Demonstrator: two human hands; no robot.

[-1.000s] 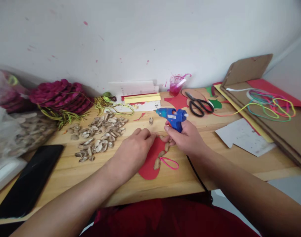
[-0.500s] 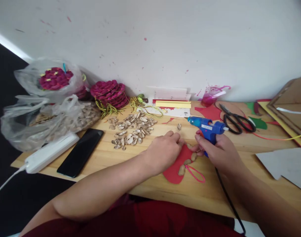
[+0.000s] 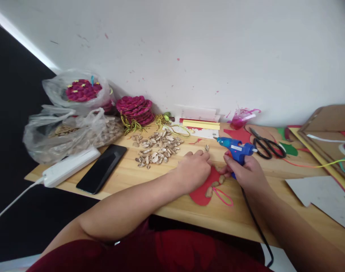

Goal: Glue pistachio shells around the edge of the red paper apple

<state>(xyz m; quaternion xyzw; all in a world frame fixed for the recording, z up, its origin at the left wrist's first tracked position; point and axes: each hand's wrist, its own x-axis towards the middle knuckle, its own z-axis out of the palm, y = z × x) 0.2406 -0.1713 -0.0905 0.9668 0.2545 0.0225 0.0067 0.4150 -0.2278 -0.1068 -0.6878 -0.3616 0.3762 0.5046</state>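
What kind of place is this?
Probably a craft table, at home or in a workshop: the right hand holds a blue glue gun, peanut shells lie in a pile, and black scissors rest near cut paper.

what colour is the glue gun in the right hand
The glue gun is blue, lighter towards the nozzle; the head view shows it best.

1. Between eight and nine o'clock in the view, a black phone [image 3: 102, 169] lies beside a white power strip [image 3: 70, 166].
2. At ten o'clock sits a magenta stack [image 3: 135, 108].
3. Between two and three, a pink-stained cup [image 3: 238, 120] stands near the wall [image 3: 172, 49].
4. At three lie black-handled scissors [image 3: 265, 142].
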